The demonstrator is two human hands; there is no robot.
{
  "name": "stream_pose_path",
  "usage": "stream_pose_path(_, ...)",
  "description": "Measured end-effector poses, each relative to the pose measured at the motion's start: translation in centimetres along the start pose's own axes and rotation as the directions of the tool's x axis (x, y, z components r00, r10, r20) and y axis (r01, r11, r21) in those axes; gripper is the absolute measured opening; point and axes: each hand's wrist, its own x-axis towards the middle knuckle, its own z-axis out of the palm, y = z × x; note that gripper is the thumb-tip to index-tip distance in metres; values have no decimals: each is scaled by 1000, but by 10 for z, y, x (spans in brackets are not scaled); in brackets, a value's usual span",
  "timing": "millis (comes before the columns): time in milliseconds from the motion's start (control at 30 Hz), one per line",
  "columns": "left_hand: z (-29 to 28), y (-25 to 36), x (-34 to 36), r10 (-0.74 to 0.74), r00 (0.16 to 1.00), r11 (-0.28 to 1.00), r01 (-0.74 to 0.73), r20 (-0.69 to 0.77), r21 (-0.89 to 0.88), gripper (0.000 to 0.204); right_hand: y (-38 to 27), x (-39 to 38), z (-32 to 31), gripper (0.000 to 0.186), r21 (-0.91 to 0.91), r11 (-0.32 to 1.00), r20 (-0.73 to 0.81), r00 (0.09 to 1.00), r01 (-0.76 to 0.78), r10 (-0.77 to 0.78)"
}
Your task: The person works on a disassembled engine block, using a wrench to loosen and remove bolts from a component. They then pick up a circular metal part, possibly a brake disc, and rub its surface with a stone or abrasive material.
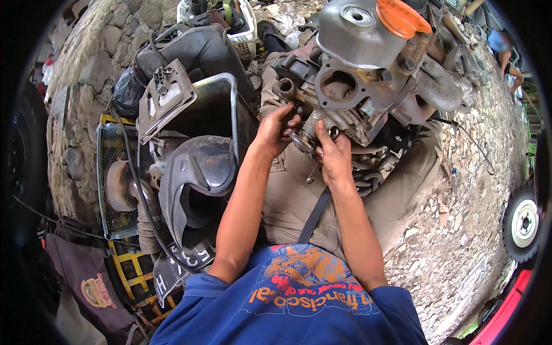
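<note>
- Curling at the fitting (309,135), the left hand (275,131) and right hand (335,154) stand just apart; fingers hide whether either clamps it.
- Fitting between both hands, at the near side of the engine (349,113).
- Pipe stub (286,87) just beyond the left hand's fingers.
- Small metal rod (311,174) just left of the right hand.
- Silver tank (345,39) and orange funnel (402,18) beyond both hands.
- Dark helmet (195,167) left of the left forearm.
</note>
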Motion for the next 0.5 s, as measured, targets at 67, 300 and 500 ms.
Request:
stream_pose_path(67, 37, -1, -8, 220, 922, 937, -110, -318, 331, 24, -3, -3, 2, 33, 10, 1000, -1, 1000, 1, -1)
stream_pose_path(300, 24, -23, -24, 112, 929, 989, -70, -353, 130, 31, -4, -3, 4, 31, -6, 998, -27, 997, 68, -69)
stream_pose_path(500, 19, -25, -39, 157, 877, 951, -11, -454, 308, 42, 2, 0, -4, 32, 1, 1000, 19, 1000, 22, -22)
